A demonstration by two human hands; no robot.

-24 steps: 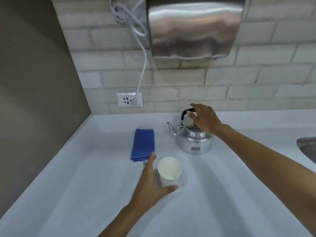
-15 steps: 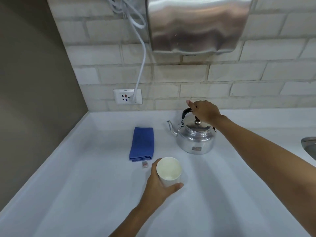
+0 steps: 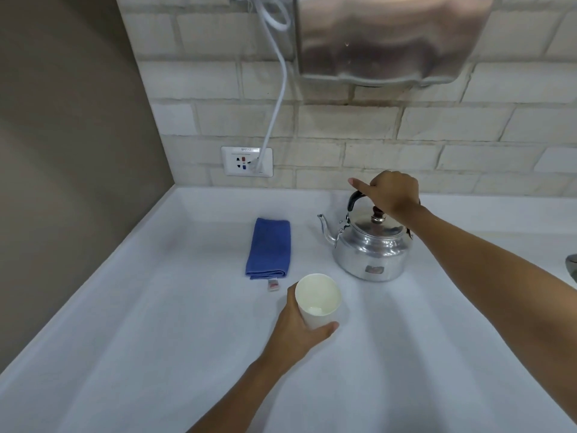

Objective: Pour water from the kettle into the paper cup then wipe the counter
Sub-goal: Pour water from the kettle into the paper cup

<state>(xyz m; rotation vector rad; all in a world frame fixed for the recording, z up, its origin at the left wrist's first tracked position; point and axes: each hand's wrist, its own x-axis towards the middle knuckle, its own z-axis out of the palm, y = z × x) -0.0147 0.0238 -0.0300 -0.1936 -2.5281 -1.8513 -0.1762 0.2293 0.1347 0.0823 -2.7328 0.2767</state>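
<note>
The left hand (image 3: 296,326) hugs the white paper cup (image 3: 318,300) so it stays put on the white desk (image 3: 156,339). The right hand (image 3: 392,192) grips the handle of the shiny metal kettle (image 3: 371,248) behind it, ready to lift.

Your left hand (image 3: 299,326) and right hand (image 3: 393,192) are both bare, and your forearms show no sleeves, gloves, rings or watch.
</note>
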